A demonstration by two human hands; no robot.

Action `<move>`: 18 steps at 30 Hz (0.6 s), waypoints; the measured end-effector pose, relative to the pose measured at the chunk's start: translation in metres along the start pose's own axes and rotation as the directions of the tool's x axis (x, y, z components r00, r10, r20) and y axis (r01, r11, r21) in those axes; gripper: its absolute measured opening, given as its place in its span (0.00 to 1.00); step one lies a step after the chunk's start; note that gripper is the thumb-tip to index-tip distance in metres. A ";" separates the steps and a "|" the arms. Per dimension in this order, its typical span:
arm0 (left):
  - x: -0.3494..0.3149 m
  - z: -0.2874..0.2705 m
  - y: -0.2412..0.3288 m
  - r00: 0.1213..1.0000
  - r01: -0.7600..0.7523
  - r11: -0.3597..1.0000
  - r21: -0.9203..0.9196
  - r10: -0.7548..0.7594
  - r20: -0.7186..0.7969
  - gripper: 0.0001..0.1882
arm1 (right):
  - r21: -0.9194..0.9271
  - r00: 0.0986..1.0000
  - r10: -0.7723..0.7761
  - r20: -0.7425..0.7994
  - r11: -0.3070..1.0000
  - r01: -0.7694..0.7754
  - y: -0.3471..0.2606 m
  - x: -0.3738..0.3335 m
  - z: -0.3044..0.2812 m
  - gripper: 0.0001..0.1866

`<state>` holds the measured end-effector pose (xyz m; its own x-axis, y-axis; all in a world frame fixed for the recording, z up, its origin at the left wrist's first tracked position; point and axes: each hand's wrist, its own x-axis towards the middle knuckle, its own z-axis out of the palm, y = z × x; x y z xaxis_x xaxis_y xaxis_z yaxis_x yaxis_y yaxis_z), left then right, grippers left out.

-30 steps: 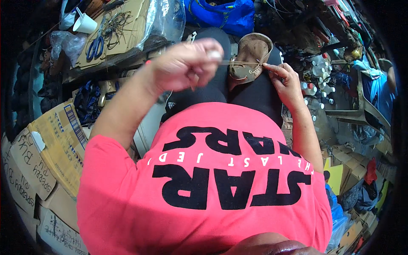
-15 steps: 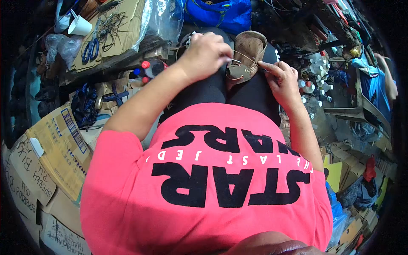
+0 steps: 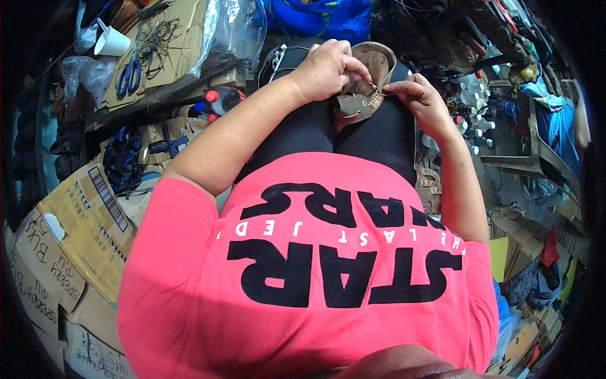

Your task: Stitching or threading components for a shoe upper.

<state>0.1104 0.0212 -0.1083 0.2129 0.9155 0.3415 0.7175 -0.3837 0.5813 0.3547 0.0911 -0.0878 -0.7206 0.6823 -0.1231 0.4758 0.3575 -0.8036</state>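
Note:
A brown leather shoe upper (image 3: pixel 356 107) rests across my dark-clad thighs, its opening toward the far side. A thin tan lace (image 3: pixel 377 88) runs at its right edge, and a short orange-tan strand crosses its near end. My left hand (image 3: pixel 329 71) reaches over the opening, its thumb and forefinger pinched on the lace at that edge; the exact fingertip contact is small. Just right of the shoe, my right hand (image 3: pixel 421 102) pinches the lace between thumb and forefinger, the other fingers curled.
Blue-handled scissors (image 3: pixel 129 77) and dry brown strands (image 3: pixel 159 47) lie on cardboard at left, near a white cup (image 3: pixel 112 42). A blue bag (image 3: pixel 328 19) is ahead. Plastic bottles (image 3: pixel 472 95) crowd the right. Cardboard boxes (image 3: pixel 85 218) stand at near left.
My left hand has moved right, from beside the shoe to over its opening, and the lace stretched from it has shortened. My right hand stays at the shoe's right edge.

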 end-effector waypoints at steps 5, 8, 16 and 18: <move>-0.001 0.001 0.002 1.000 -0.001 0.999 0.053 0.000 0.021 0.09 | 0.062 0.999 0.010 0.030 0.998 -0.012 -0.004 0.002 0.000 0.16; 0.000 0.002 0.003 0.998 0.027 0.999 0.035 -0.029 0.058 0.08 | 0.138 0.999 -0.020 0.032 0.990 0.015 0.001 0.003 0.002 0.21; 0.023 -0.002 0.007 0.976 -0.114 0.991 0.075 0.098 0.192 0.07 | 0.103 0.996 0.003 0.091 0.995 -0.013 0.007 0.009 -0.001 0.17; 0.018 -0.006 0.009 0.975 -0.128 0.989 0.076 0.111 0.192 0.08 | 0.042 0.996 -0.054 0.070 0.998 0.051 0.007 0.007 -0.001 0.16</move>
<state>0.1172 0.0336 -0.0924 0.4147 0.8732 0.2558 0.7326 -0.4872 0.4754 0.3539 0.0988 -0.0931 -0.7789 0.6155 -0.1203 0.4166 0.3645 -0.8328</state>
